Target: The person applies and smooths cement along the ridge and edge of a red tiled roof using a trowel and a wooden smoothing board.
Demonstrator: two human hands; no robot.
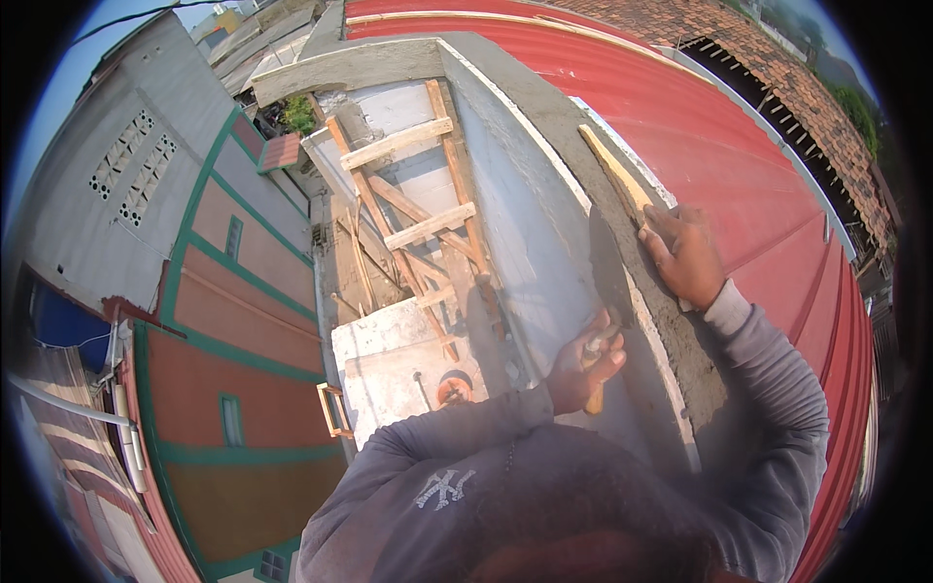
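My left hand (587, 363) is closed round the wooden handle of a trowel (609, 264). The dark metal blade points away from me, beside the edge of a wall top. On that wall top lies grey mortar (702, 381), rough near me and smoother farther off. My right hand (686, 255) grips the near part of a narrow wooden slat (618, 167), which lies lengthwise along the mortar; the fingers partly hide it. A pale strip (653, 335) runs along the wall's inner edge, between the trowel and my right hand.
Red corrugated roofing (768, 223) adjoins the wall on the right. Down to the left, a wooden ladder (420, 233) leans below the wall, near a pale platform (374, 361) and an orange-red round container (454, 391). A neighbouring building (243, 321) rises at left.
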